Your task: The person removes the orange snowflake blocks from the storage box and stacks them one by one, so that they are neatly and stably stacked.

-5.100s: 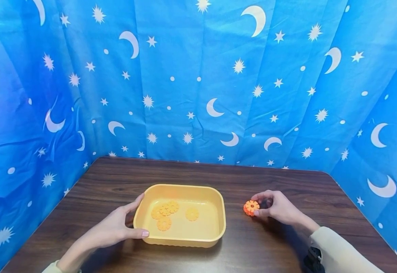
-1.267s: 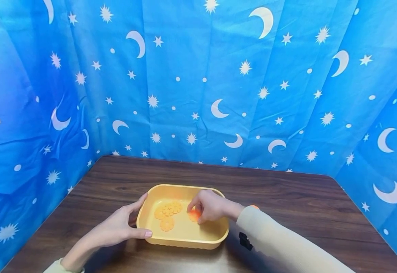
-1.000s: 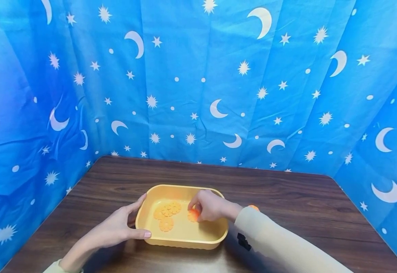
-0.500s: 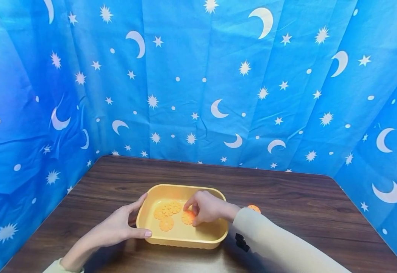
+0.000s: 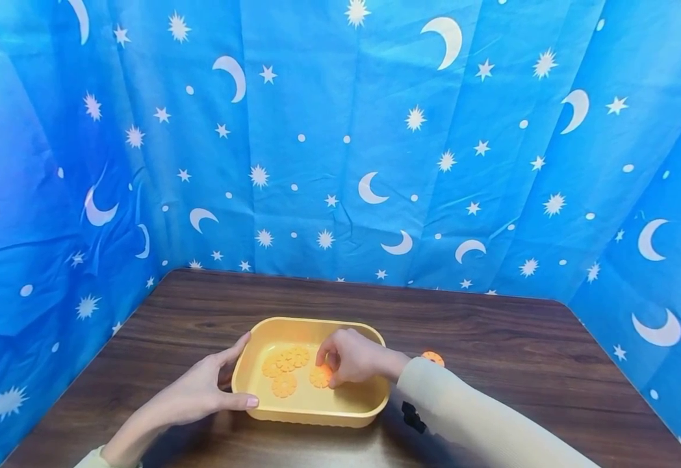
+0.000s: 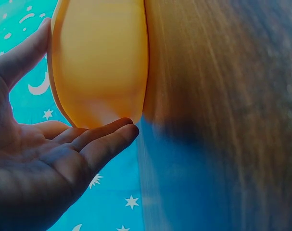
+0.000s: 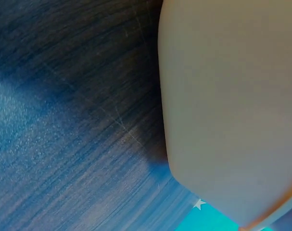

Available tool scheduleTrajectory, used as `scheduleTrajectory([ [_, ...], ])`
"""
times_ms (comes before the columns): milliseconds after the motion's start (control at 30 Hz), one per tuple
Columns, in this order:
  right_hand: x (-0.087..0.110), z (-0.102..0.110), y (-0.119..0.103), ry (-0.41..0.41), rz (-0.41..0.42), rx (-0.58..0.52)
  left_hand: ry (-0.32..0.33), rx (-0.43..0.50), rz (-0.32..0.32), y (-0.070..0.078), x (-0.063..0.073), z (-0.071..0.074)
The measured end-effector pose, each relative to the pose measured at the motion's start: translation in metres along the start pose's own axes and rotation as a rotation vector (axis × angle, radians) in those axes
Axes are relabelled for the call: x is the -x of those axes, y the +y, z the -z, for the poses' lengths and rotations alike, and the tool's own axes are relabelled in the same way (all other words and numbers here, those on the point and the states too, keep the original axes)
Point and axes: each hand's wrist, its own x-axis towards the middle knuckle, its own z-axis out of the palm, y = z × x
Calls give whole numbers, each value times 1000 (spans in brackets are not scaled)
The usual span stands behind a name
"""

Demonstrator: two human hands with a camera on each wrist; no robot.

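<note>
My left hand (image 5: 200, 385) holds the left end of a yellow plastic tub (image 5: 317, 413), thumb at the front corner and fingers at the back one. In the left wrist view, that hand's fingertips (image 6: 129, 126) lie against the tub wall (image 6: 97, 62). Inside the tub, my right hand (image 5: 352, 357) pinches an orange notched, flower-shaped disc (image 5: 320, 375) at the tub floor. Left of it, several similar discs (image 5: 284, 385) lie overlapping. The right wrist view shows only the tub's outer wall (image 7: 222, 106) and the table; the hand is out of that view.
Another orange disc (image 5: 433, 358) lies on the dark wood table (image 5: 492, 325) right of the tub, partly hidden by the right sleeve (image 5: 463, 403). A blue cloth (image 5: 294, 162) with moons and stars hangs around the table's back and sides.
The right hand has moved left from the discs on the table into the tub. Within the last second it slid a disc slightly left. The left hand stays on the tub.
</note>
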Motion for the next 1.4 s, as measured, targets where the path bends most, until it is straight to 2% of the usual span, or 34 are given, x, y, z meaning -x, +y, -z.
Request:
scheduleTrajectory([
  [467, 0, -1, -3, -2, 0, 18, -2, 1, -2, 1, 1, 1],
  [900, 0, -2, -5, -17, -62, 34, 5, -12, 19, 1, 0, 0],
  [1000, 1, -2, -6, -19, -61, 31, 5, -12, 18, 2, 0, 1],
  [1233, 1, -1, -5, -9, 3, 61, 2, -5, 14, 3, 1, 1],
  [1400, 0, 1, -6, -43, 10, 72, 1, 1, 5, 2, 1, 1],
])
